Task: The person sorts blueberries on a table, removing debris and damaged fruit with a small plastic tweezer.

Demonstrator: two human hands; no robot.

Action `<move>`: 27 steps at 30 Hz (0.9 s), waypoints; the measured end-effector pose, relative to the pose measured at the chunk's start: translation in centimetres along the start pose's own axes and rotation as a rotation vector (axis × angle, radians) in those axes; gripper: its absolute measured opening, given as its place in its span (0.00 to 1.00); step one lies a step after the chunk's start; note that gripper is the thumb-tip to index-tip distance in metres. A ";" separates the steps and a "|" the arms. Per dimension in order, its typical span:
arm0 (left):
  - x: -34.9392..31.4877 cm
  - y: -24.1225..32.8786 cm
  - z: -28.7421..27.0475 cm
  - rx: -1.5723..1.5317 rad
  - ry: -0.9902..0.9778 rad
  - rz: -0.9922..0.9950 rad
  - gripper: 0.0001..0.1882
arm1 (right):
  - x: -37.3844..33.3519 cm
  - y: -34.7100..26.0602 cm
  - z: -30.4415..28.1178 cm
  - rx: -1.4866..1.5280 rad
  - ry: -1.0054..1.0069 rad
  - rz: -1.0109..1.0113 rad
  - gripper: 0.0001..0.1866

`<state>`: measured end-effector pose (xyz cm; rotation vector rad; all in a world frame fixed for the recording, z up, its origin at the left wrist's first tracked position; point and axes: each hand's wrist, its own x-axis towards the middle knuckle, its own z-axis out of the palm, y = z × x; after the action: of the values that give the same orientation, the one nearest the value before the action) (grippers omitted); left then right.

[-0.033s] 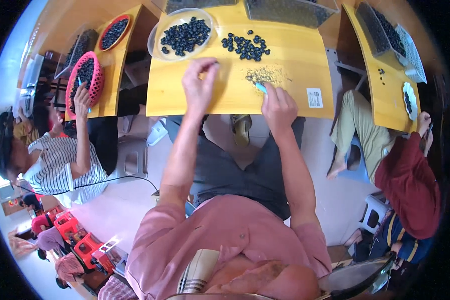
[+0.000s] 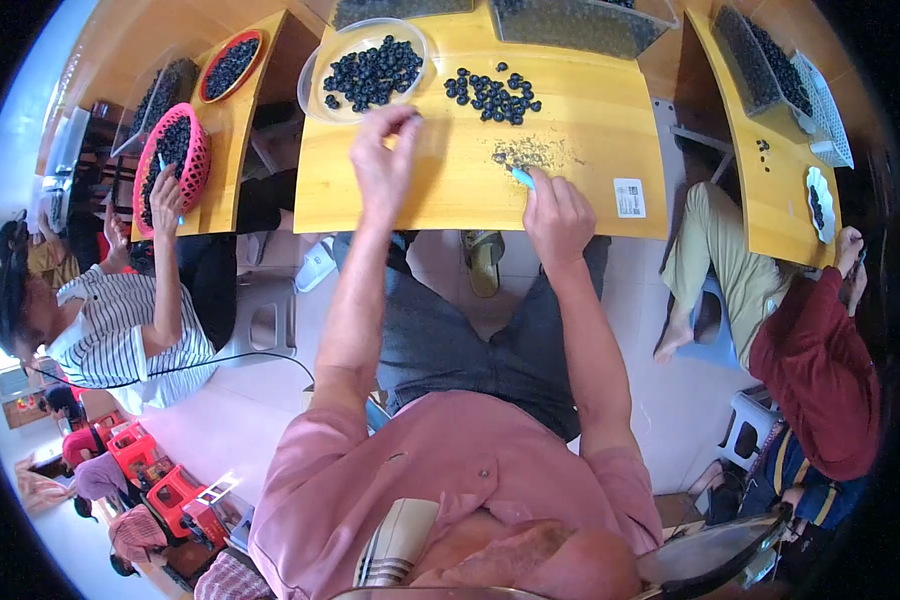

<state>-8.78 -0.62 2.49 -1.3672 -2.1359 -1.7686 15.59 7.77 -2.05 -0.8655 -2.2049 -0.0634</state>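
My left hand [image 2: 382, 165] is raised over the near left of the yellow table, just below a clear round bowl [image 2: 315, 88] of black, berry-like balls [image 2: 375, 72]. Its thumb and forefinger pinch together; a small dark spot shows at the tips, too small to make out. In my right hand [image 2: 558, 215] is a small tool with a light blue handle [image 2: 521, 177], held near the table's front edge. Its dark tip points left, beside brownish crumbs [image 2: 545, 152]. Beyond the crumbs lies a loose group of the same black balls [image 2: 490, 95].
Clear bins [image 2: 580, 35] of dark pieces stand along the table's far edge. A white label [image 2: 629, 197] is stuck at its right. People work at side tables, with a pink basket [image 2: 202, 160] on the left and a small white dish [image 2: 820, 205] on the right.
My left hand has shifted slightly left and up, toward the round bowl. My right hand and the blue-handled tool have stayed nearly where they were.
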 end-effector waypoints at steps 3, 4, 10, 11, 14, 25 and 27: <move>5.7 -0.7 -2.9 0.116 0.052 0.042 0.09 | 0.3 -0.2 -0.3 0.036 0.015 -0.007 0.13; 7.5 -0.9 -3.3 0.220 0.064 0.103 0.10 | 0.5 -0.2 -0.2 0.047 0.019 -0.008 0.13; 7.5 -0.6 0.8 0.310 -0.241 0.301 0.12 | 0.7 -0.3 -0.1 0.068 0.033 0.002 0.12; 6.6 -0.9 2.2 0.327 -0.290 0.306 0.12 | 0.8 -0.3 -0.2 0.066 0.033 0.002 0.12; 4.4 -1.3 5.2 0.381 -0.339 0.273 0.12 | 0.9 -0.4 -0.3 0.065 0.031 0.006 0.11; 2.0 -1.0 5.4 0.367 -0.259 0.018 0.13 | 0.7 -0.3 -0.4 0.084 0.024 0.009 0.11; 1.8 -1.0 5.2 0.372 -0.275 -0.012 0.13 | 0.5 -0.2 -0.3 0.101 0.023 0.014 0.12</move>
<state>-8.09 4.75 0.87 -1.5611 -2.4485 -1.1542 15.46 7.81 -1.44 -0.8195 -2.1607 0.0441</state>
